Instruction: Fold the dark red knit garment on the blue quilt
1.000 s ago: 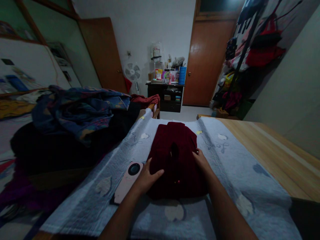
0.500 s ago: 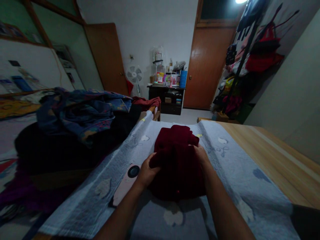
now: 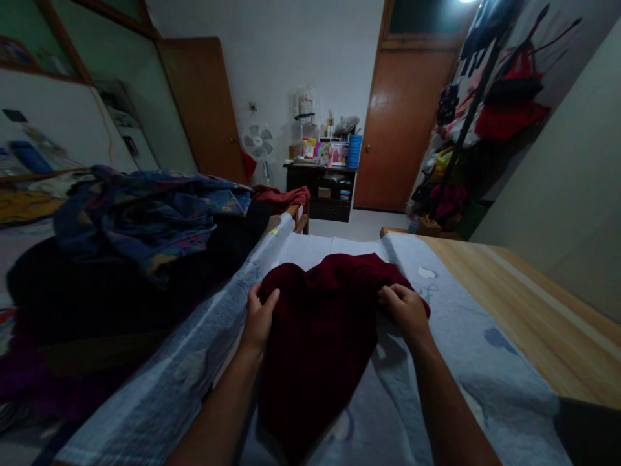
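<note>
A dark red garment point(image 3: 323, 330) is spread between my two hands over a pale blue patterned cloth point(image 3: 466, 323). My left hand point(image 3: 261, 317) grips its left edge, thumb on top and fingers behind the fabric. On the right side, my right hand point(image 3: 402, 307) pinches the garment, and a bit of fabric sticks out past the knuckles. The garment's lower end hangs down to a point near the bottom of the view. What kind of garment it is, I cannot tell.
To the left lies a heap of dark clothes with a blue patterned garment point(image 3: 160, 213) on top. A wooden board surface point(image 3: 524, 291) borders the cloth at right. Farther back stand a white fan point(image 3: 259, 142), a black cabinet point(image 3: 330, 207) and a closed door point(image 3: 392, 129).
My hands have moved apart, and the bunched red garment is now opened wider, its lower part reaching nearer to me. The pink item with a dark ring beside my left hand is now mostly covered.
</note>
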{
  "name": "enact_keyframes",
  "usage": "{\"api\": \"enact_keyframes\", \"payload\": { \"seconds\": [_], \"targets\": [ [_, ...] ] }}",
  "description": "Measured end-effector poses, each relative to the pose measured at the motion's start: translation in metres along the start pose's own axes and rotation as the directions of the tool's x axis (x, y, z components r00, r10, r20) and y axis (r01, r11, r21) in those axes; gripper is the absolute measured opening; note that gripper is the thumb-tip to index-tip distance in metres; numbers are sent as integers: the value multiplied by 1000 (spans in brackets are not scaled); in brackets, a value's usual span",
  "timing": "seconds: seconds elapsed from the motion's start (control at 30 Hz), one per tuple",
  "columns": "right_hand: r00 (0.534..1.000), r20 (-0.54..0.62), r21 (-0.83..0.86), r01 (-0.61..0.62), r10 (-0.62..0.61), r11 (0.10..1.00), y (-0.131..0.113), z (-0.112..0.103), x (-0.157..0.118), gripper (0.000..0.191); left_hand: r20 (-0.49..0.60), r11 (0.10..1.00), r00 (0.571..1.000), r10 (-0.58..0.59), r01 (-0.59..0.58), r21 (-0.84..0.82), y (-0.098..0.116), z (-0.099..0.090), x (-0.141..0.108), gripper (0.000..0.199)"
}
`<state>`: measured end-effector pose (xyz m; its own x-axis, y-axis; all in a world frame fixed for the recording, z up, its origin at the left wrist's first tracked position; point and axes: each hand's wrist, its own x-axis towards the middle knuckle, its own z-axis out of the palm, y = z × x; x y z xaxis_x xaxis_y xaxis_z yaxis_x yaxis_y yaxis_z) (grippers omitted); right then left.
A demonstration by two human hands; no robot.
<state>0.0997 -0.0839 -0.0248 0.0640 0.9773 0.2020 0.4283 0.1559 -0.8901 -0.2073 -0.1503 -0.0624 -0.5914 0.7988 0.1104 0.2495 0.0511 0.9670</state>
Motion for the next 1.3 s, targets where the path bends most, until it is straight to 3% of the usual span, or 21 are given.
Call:
{"api": "enact_keyframes", "payload": {
  "seconds": [0.07, 0.13, 0.27, 0.37, 0.43, 0.6, 0.7, 0.83, 0.93, 1.1, 1.2, 1.3],
  "targets": [
    [988, -111, -135, 92, -107, 987, -5, -10, 5, 34, 53, 967, 990, -132, 140, -213, 1, -13, -19, 73],
    [958, -138, -234, 216, -252, 948, -16, -14, 11, 30, 161, 922, 974, -156, 202, -330, 6, -24, -38, 75],
    [881, 129, -333, 471, -456, 817, -36, -4, 31, 21, 278, 914, 949, -150, 241, -328, 9, -37, -71, 83],
    [851, 331, -360, 513, -408, 779, -37, 10, 49, 28, 380, 933, 916, -132, 244, -265, -3, -39, -89, 100],
    [845, 416, -374, 495, -335, 784, -31, 19, 60, 46, 424, 946, 895, -143, 249, -206, -15, -38, -95, 112],
    [798, 603, -510, 377, 9, 773, -9, 41, 70, 99, 288, 975, 941, -180, 210, -75, -39, -26, -92, 110],
    [816, 570, -619, 354, 92, 701, 2, 52, 65, 97, 246, 981, 958, -148, 173, -83, -44, -15, -87, 98],
    [857, 509, -616, 425, -76, 663, 7, 50, 58, 69, 236, 981, 965, -117, 149, -123, -39, -4, -83, 79],
    [887, 419, -611, 433, -194, 663, -2, 36, 58, 53, 215, 989, 975, -55, 84, -124, -21, -2, -74, 72],
    [898, 196, -605, 427, -394, 672, -46, 1, 65, 38, 185, 987, 970, 158, -156, -25, 26, -3, -46, 61],
    [872, 79, -577, 435, -483, 692, -82, -18, 60, 35, 178, 946, 934, 309, -321, 43, 50, -5, -17, 59],
    [854, 16, -520, 450, -519, 725, -110, -28, 45, 31, 297, 877, 865, 404, -459, 144, 72, -9, 21, 53]
  ]
}}
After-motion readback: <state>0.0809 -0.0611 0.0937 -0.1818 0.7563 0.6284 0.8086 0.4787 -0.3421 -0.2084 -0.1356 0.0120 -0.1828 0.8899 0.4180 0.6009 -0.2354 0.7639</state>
